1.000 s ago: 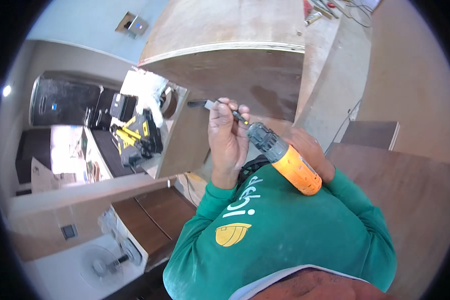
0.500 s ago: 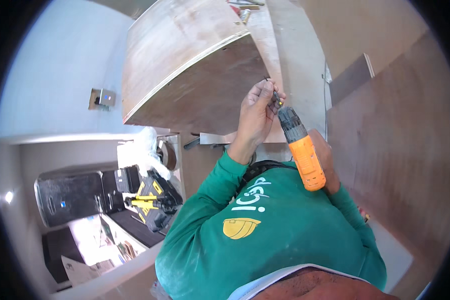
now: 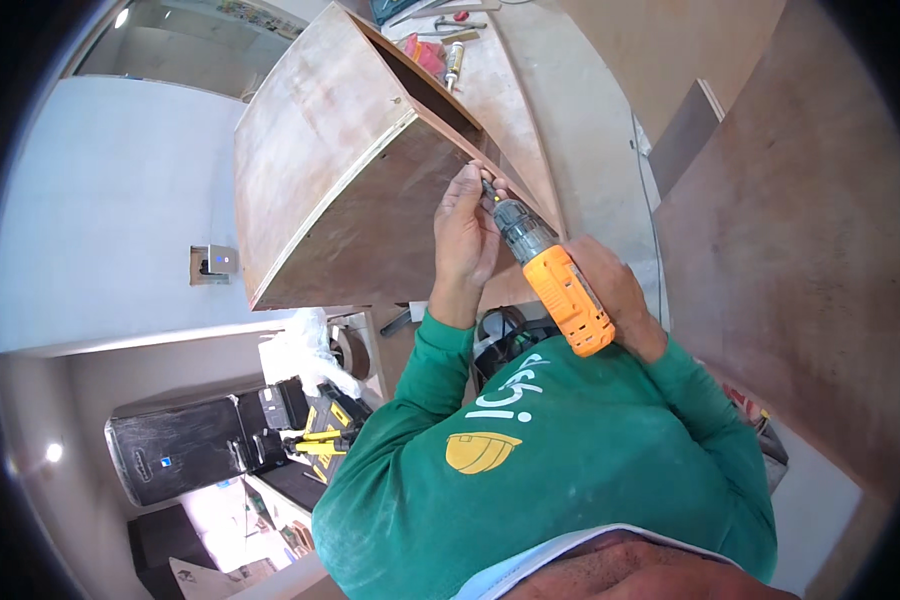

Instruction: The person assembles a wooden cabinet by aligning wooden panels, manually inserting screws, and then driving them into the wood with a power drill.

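My right hand [image 3: 610, 290] grips an orange and black cordless drill [image 3: 568, 300]; its handle is mostly hidden beneath the body. The drill's chuck points up and left, and the bit [image 3: 488, 188] reaches the edge of a plywood box [image 3: 370, 220]. My left hand [image 3: 467, 235] is pinched around the bit's tip, right at that edge. Whatever those fingers hold, perhaps a small fastener, is too small and covered to make out. The box stands tilted in view, with its open side facing the upper right.
Beyond the box, a sealant tube [image 3: 455, 62], a red bag [image 3: 425, 52] and hand tools lie on a board. A large plywood panel [image 3: 790, 260] rises at the right. To the lower left are a black case [image 3: 175, 450] and a black and yellow tool case [image 3: 330, 430].
Both hands and the drill have moved up and left, bringing the bit against the box's edge. The view has shifted, so more of the box's open side and the tools beyond show.
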The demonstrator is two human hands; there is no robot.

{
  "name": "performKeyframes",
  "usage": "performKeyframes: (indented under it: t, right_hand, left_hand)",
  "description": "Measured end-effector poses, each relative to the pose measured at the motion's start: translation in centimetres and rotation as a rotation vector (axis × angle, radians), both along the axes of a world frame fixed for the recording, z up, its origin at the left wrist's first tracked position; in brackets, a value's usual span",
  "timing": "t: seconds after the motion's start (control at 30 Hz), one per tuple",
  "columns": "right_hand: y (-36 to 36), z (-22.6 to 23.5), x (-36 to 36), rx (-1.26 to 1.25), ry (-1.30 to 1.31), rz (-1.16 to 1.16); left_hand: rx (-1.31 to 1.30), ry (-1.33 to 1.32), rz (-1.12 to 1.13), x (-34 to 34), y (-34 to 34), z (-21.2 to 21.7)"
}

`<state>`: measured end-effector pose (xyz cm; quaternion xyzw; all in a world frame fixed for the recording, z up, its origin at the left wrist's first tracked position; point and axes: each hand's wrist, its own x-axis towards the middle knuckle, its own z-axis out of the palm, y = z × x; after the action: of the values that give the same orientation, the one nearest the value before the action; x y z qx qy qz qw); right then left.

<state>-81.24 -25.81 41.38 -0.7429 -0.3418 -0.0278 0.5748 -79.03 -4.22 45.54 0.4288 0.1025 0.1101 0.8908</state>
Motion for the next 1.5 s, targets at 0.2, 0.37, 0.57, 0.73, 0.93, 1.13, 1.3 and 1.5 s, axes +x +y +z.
performKeyframes:
  t: [0.2,0.37,0.57,0.73,0.93,1.13,1.3,1.5]
  right_hand:
    - [0.9,-0.8,0.1,0.014,0.06,0.025]
    - [0.9,-0.7,-0.2,0.052,0.142,0.019]
    - [1.0,-0.4,-0.5,0.045,0.158,-0.013]
    - [1.0,0.6,-0.7,0.001,0.165,-0.024]
    - [1.5,0.9,-0.9,-0.01,0.17,-0.022]
    - [1.6,-0.2,-1.1,0.047,0.184,-0.037]
    - [1.9,-1.2,-1.1,0.052,0.159,-0.074]
    - [2.3,-0.8,-1.7,0.07,0.158,-0.078]
  left_hand:
    - [0.052,0.041,-0.003,0.1,1.2,-0.1]
    - [0.095,0.063,-0.03,0.5,1.6,-0.7]
    - [0.061,0.061,-0.064,1.0,1.5,-0.2]
    - [-0.021,0.047,-0.094,0.7,1.7,-0.3]
    - [0.102,0.11,-0.124,0.2,1.9,0.9]
    - [1.53,0.108,-0.647,-3.3,6.3,15.0]
    - [2.271,-0.6,-0.554,7.1,3.7,24.3]
    - [2.629,0.477,-1.505,20.2,1.3,19.2]
